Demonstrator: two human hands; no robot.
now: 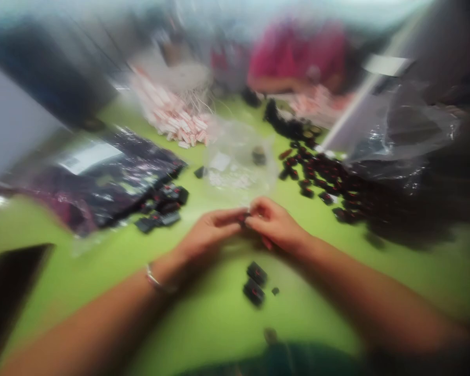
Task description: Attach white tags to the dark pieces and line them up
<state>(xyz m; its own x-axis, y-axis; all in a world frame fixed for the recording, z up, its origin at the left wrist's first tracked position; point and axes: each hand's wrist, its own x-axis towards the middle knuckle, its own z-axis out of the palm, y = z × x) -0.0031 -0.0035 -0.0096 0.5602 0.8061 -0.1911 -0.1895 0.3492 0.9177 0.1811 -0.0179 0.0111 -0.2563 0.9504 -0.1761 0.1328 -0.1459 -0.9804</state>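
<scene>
My left hand (215,228) and my right hand (274,222) meet over the middle of the green table. Pinched between the left fingertips is a small dark part (244,216), mostly covered by fingers. The right thumb and forefinger close at the same spot, on or against this part; whether they grip something separate is hidden. Nearer to me lie two black blocks (255,284) with red marks, side by side, and a tiny black piece (275,291). Just beyond the hands rests a clear plastic bag (241,156) with small white pieces in it.
Black parts with red marks (317,172) spread across the right side beside a clear bag (407,130). On the left, dark blocks (162,209) adjoin a labelled plastic bag (129,172). White-and-pink pieces (184,122) are heaped behind. A person in a pink top (297,57) sits opposite.
</scene>
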